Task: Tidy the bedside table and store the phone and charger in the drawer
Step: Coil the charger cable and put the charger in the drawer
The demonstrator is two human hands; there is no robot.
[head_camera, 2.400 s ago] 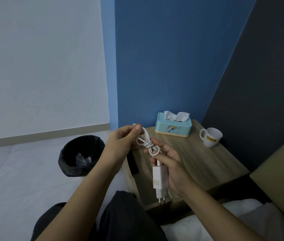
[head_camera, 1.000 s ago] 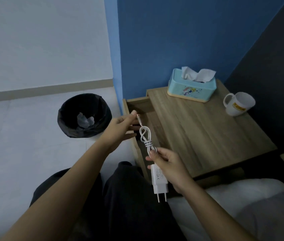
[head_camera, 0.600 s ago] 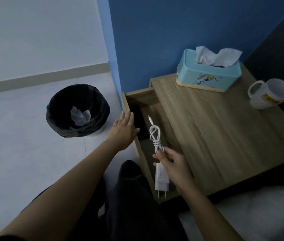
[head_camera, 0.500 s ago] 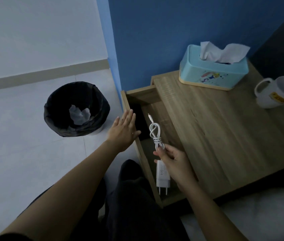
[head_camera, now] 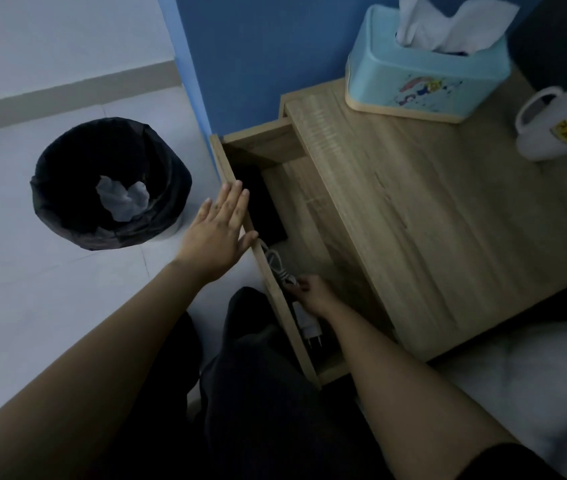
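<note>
Right hand (head_camera: 313,295) grip clamped on white charger (head_camera: 304,317), low inside open drawer (head_camera: 268,268) beside dark phone (head_camera: 264,206). Left hand (head_camera: 218,233) flat, fingers apart. Release gently, cable bundle tucked clear of front panel.

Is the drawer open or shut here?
Open: the drawer is pulled out, showing the phone and charger inside.

The wooden bedside table (head_camera: 448,216) has its drawer (head_camera: 261,271) pulled open, with a flat black phone (head_camera: 264,206) lying inside toward the back and a white charger (head_camera: 304,317), cable bundled and knotted, low at the front.
</note>
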